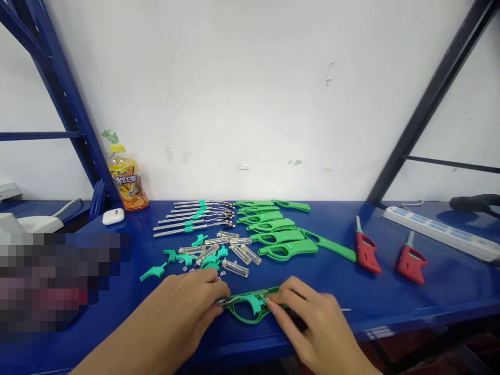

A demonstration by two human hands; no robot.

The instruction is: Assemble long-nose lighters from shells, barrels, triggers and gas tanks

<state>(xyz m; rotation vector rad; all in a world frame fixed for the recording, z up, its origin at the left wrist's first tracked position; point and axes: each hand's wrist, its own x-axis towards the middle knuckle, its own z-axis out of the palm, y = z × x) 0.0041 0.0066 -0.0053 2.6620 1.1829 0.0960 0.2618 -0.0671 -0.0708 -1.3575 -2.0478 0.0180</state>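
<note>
A green lighter shell half point(248, 320) lies open side up near the table's front edge, with a teal trigger point(254, 303) set in it. My left hand point(187, 307) is closed in a pinch on the shell's narrow left end, where a bit of metal shows between the fingers. My right hand point(312, 315) grips the shell's handle end, thumb and index fingertips pressed close beside the trigger. Under that palm a dark object is partly hidden, and a thin metal tip point(346, 310) pokes out to the right.
Beyond my hands lie loose teal triggers point(154, 272), clear fuel tanks point(235, 268), metal lighter tubes point(179, 229) with wires and several green shells point(289, 251). Two red lighters point(412, 264) and a power strip point(441, 233) are rightward. A drink bottle point(127, 179) and white case point(113, 216) stand left.
</note>
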